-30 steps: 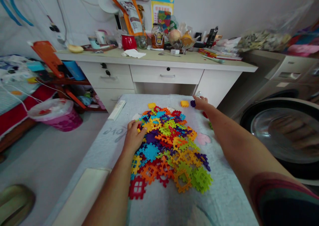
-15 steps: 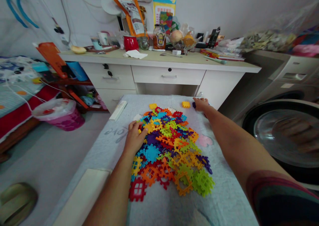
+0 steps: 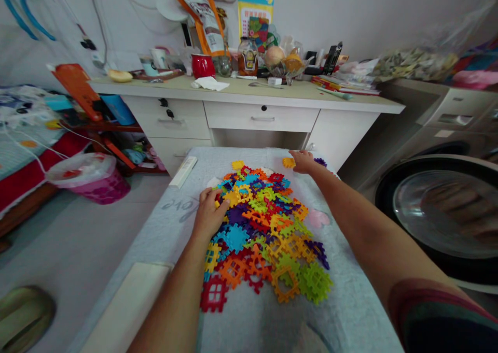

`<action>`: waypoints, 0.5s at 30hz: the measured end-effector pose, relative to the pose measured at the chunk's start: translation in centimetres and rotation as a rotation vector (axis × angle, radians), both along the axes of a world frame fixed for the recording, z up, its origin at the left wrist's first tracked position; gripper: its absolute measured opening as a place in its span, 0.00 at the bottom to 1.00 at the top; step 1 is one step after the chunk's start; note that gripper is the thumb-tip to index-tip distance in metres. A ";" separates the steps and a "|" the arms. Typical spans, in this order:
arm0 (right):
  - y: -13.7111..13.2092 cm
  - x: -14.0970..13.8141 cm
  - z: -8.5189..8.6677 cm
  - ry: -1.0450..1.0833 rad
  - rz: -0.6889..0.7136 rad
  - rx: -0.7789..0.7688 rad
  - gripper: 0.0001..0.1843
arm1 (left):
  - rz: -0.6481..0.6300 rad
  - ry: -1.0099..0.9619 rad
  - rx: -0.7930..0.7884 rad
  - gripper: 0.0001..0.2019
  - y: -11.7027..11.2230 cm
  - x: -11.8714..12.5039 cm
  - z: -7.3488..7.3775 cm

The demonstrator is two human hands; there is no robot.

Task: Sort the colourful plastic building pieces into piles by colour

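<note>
A heap of colourful plastic interlocking building pieces (image 3: 257,218) lies on the cloth-covered table. My left hand (image 3: 210,210) rests at the heap's left edge, fingers curled and thumb out, with a yellow building piece (image 3: 217,204) partly showing between them. At the far side of the table, my right hand (image 3: 302,162) has its fingers stretched over the right edge of a single yellow piece (image 3: 288,163). Just right of that hand lies a purple piece (image 3: 320,162), partly hidden by the wrist. Another yellow piece (image 3: 237,165) sits at the heap's far end.
A white narrow box (image 3: 183,172) lies at the table's left edge, and a larger white slab (image 3: 128,306) is beside my left forearm. Beyond stands a cluttered desk (image 3: 264,91). A washing machine (image 3: 439,119) is at right, a pink bin (image 3: 93,179) at left.
My right hand has shifted left from the purple piece to the yellow one, leaving the purple piece in sight. My left hand stays at the heap's edge. The view has turned slightly.
</note>
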State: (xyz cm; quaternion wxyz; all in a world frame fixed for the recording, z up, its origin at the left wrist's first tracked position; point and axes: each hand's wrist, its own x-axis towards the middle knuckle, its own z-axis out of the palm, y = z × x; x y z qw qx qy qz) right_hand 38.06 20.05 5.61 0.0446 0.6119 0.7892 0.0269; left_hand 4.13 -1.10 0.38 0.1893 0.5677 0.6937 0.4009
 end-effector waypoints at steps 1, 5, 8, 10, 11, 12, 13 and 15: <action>0.0 -0.4 -0.1 -0.004 0.007 -0.015 0.45 | 0.001 0.001 0.000 0.18 0.0 0.0 0.0; 0.5 -1.5 -0.6 -0.010 0.002 -0.026 0.42 | 0.002 0.005 0.007 0.18 0.0 0.0 -0.2; 1.0 -1.8 -0.9 -0.008 -0.016 -0.019 0.46 | 0.001 0.000 0.011 0.18 0.1 0.0 -0.3; 1.4 -2.0 -0.9 -0.010 -0.024 -0.033 0.49 | -0.001 -0.003 0.014 0.18 0.1 -0.1 -0.4; 1.5 -2.1 -0.9 -0.013 -0.025 -0.044 0.50 | -0.003 -0.002 0.017 0.18 0.1 -0.1 -0.4; 1.6 -2.1 -0.9 -0.017 -0.023 -0.054 0.50 | -0.005 0.000 0.020 0.18 0.1 -0.1 -0.4; 1.7 -2.2 -0.9 -0.022 -0.017 -0.060 0.51 | -0.006 0.002 0.022 0.18 0.1 -0.1 -0.4; 1.8 -2.3 -0.9 -0.033 -0.002 -0.059 0.51 | -0.008 0.003 0.024 0.18 0.1 -0.1 -0.3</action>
